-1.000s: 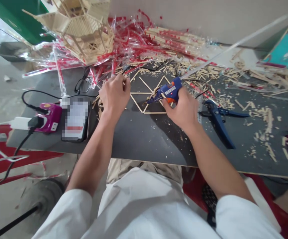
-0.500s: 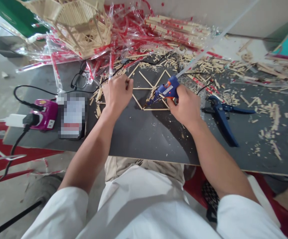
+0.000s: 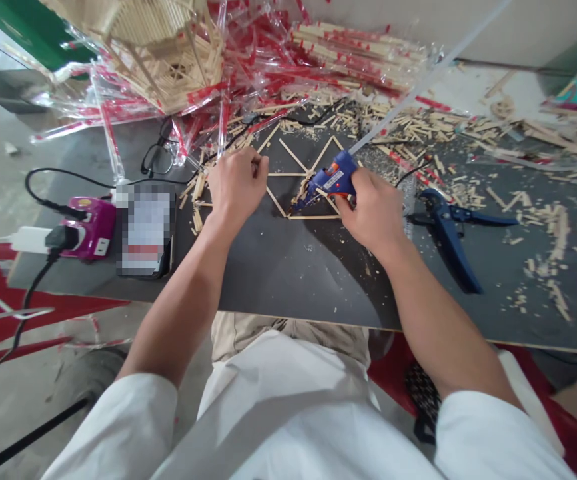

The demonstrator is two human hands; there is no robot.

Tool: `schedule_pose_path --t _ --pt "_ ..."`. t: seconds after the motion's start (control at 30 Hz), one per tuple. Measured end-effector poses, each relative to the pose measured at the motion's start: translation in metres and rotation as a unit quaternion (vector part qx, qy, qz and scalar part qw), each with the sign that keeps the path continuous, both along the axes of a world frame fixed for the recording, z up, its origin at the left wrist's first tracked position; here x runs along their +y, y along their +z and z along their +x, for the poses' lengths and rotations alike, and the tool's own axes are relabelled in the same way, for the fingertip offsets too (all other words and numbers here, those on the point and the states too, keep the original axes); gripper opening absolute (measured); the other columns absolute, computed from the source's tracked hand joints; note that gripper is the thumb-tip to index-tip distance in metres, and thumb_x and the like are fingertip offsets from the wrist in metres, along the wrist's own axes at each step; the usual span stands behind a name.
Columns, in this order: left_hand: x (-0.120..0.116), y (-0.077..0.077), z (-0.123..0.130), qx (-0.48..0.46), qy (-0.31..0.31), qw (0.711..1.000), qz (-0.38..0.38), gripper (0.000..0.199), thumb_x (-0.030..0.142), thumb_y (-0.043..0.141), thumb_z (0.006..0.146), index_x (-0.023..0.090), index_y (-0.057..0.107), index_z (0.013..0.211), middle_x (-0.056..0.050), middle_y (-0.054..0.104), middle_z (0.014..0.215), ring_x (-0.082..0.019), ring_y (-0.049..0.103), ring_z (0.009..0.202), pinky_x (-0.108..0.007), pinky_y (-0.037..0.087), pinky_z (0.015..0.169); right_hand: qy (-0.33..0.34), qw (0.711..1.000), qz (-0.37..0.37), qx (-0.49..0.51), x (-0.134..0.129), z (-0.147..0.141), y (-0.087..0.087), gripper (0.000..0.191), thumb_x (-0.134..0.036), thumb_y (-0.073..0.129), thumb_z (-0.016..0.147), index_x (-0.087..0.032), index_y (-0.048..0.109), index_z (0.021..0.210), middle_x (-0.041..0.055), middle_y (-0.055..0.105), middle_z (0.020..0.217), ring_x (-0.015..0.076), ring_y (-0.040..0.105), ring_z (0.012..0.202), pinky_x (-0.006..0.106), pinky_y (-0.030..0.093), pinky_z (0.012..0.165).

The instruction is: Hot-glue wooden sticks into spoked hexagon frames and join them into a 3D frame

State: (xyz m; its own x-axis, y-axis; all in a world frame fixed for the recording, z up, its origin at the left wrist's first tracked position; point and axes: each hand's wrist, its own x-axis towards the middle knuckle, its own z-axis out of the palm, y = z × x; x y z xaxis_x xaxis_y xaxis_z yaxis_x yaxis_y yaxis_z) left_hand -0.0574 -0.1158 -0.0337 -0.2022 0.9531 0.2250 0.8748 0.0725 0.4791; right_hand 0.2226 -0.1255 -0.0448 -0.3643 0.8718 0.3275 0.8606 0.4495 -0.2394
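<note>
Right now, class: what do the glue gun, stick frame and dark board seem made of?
The glue gun looks like glossy blue moulded plastic, smooth-shelled. The stick frame looks like bare pale wood, matte and unpainted. The dark board is probably laminate: matte black face, pale core along its edge.

Blue-handled cutters [image 3: 446,233] on dark desk [image 3: 278,280]; black-framed glasses [image 3: 157,160] by heaped red-and-clear plastic wrappers [image 3: 358,53]; pale wooden-stick pagoda model [image 3: 163,60] atop them.

The person wears a loose white shirt [image 3: 293,413] with wide, baggy sleeves [image 3: 113,427] ending around the elbows, over beige trousers [image 3: 288,337]; the forearms and hands [image 3: 237,190] are bare.
</note>
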Motion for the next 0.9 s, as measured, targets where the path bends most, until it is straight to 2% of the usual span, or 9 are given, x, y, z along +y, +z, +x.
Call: schedule_pose_path --t 0.33,0.5,0.67,0.9 --pt "-0.0011 0.0063 0.0032 0.003 -0.009 0.999 -0.035 0.026 0.041 0.061 0.111 0.028 0.08 0.099 -0.01 0.083 0.108 -0.029 0.078 0.118 -0.038 0.058 0.098 0.004 1.0 -0.002 0.006 0.0001 -0.0001 -0.0015 0.026 -0.022 0.067 0.104 -0.022 0.063 0.13 0.0153 0.076 0.119 0.0397 0.075 0.123 0.053 0.063 0.099" --pt "-0.0012 0.0075 0.0037 -0.003 -0.014 0.999 -0.048 0.026 0.04 0.06 0.111 0.028 0.08 0.1 -0.011 0.084 0.111 -0.031 0.077 0.118 -0.041 0.058 0.099 0.003 1.0 -0.008 0.013 -0.0001 -0.0001 -0.0028 0.027 -0.023 0.068 0.105 -0.022 0.064 0.132 0.0151 0.075 0.119 0.0399 0.075 0.122 0.054 0.063 0.099" --pt "-0.0021 0.0079 0.0044 0.009 -0.01 0.999 -0.05 0.026 0.043 0.06 0.111 0.03 0.081 0.103 -0.009 0.085 0.112 -0.03 0.077 0.118 -0.038 0.059 0.103 -0.001 1.0 -0.021 0.006 -0.0009 -0.0021 -0.0011 0.031 -0.021 0.068 0.104 -0.022 0.064 0.134 0.016 0.075 0.122 0.0409 0.075 0.124 0.055 0.062 0.102" --pt "-0.0025 0.0074 0.0034 -0.04 -0.02 0.997 -0.056 0.024 0.041 0.061 0.11 0.028 0.079 0.1 -0.012 0.084 0.115 -0.033 0.077 0.123 -0.044 0.058 0.108 0.008 1.0 -0.012 0.008 -0.0011 -0.0001 0.0022 0.031 -0.021 0.067 0.103 -0.02 0.065 0.134 0.0178 0.077 0.123 0.0421 0.075 0.126 0.056 0.063 0.101"
